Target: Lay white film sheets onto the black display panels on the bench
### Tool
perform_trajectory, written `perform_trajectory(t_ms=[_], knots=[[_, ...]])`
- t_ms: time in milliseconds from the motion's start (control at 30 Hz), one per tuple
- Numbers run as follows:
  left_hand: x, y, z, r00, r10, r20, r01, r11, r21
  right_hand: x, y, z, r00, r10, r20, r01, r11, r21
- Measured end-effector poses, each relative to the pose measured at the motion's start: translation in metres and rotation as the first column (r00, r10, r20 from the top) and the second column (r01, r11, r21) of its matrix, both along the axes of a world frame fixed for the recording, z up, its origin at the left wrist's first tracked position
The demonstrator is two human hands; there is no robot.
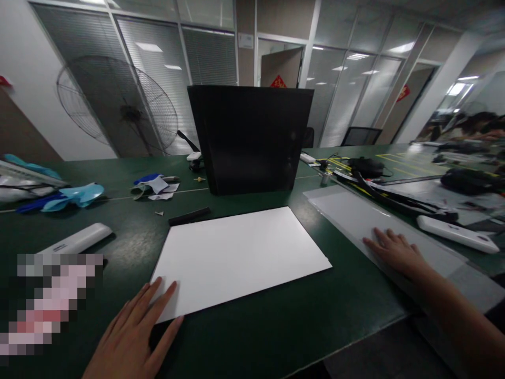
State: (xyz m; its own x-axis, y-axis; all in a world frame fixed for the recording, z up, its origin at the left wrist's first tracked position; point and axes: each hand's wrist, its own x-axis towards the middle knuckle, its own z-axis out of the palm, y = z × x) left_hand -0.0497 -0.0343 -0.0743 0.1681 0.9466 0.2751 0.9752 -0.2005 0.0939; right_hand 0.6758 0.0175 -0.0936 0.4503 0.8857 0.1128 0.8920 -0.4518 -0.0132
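White panel (240, 258) is lying crosswise between the spread left hand (134, 329), touching its near corner, and right hand (397, 253), flat on translucent sheeting (347, 210).

The left hand (128, 331), right hand (398, 254) and right forearm (453, 302) are bare, fingers (162, 301) slender.

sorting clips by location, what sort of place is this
Probably an office or workshop room: there is a long green table with loose items along it, a large standing fan behind, and glass partitions with blinds beyond.
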Motion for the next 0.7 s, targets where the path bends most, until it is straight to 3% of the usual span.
perform_trajectory(t_ms=[333, 700], knots=[[-0.003, 0.000, 0.000, 0.999, 0.008, 0.038, -0.007, 0.999, -0.037, -0.034, 0.050, 0.016, 0.994, -0.072, -0.077, 0.070, 0.997, -0.036], [0.006, -0.006, 0.021, 0.996, 0.026, 0.085, -0.020, 0.997, -0.076, -0.052, 0.065, 0.036, 0.993, -0.039, -0.112, 0.035, 0.999, -0.038]])
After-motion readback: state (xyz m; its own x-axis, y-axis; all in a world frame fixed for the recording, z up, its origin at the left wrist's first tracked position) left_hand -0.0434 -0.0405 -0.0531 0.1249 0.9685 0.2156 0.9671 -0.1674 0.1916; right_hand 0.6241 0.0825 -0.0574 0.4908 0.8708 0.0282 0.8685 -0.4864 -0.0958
